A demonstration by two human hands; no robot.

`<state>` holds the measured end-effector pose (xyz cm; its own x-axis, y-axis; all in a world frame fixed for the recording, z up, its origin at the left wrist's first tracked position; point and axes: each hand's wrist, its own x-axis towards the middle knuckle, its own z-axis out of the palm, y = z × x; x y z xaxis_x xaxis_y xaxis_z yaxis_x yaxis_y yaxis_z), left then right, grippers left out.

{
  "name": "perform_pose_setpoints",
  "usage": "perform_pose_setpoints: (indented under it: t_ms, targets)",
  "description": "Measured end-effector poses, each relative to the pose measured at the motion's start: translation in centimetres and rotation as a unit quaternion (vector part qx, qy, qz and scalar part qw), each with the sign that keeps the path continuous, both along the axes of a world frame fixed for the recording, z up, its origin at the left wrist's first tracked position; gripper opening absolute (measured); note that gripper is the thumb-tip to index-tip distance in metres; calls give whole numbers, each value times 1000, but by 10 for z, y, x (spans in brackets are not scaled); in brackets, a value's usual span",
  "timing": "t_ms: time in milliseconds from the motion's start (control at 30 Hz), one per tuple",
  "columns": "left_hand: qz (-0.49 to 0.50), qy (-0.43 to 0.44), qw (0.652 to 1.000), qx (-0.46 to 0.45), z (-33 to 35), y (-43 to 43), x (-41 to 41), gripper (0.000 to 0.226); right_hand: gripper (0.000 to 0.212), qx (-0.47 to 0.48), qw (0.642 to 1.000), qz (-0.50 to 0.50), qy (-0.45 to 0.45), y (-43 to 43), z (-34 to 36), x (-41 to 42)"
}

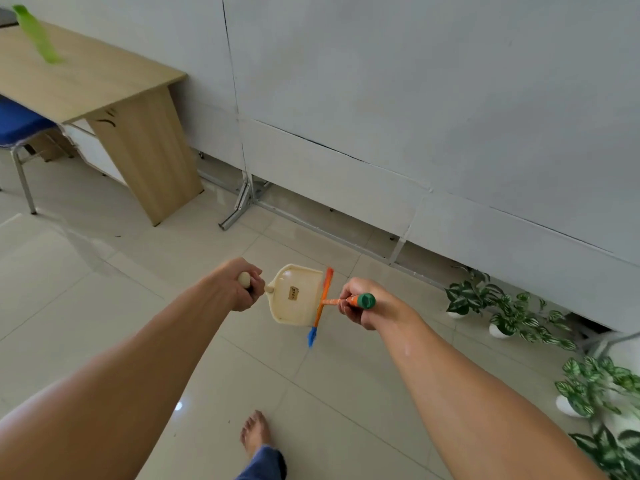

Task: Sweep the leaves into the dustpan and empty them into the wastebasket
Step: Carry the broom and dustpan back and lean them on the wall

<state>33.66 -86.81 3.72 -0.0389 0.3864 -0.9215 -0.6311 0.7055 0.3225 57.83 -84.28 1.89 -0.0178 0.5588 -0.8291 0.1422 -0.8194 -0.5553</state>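
Observation:
My left hand grips the long handle of a cream dustpan, seen end-on from above, with a small label on its pan. My right hand grips the orange broom handle with its green cap. The broom head, orange with a blue tip, lies across the dustpan's right edge. Both tools hang over the pale tiled floor. No leaves show in the pan or on the floor near it, and no wastebasket is in view.
A wooden desk with a green object on top stands at the left, a blue chair beside it. A white partition wall with metal feet runs behind. Potted plants line the right. My bare foot is below.

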Motion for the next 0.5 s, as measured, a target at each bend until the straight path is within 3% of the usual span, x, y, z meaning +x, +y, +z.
perform_pose_setpoints:
  t_ms: [167, 500]
  targets:
    - [-30, 11, 999, -6, 3, 70, -52, 10, 35, 9, 999, 6, -38, 66, -1, -48]
    - [-58, 54, 997, -13, 10, 190, -118, 6, 45, -12, 999, -16, -27, 175, 0, -118]
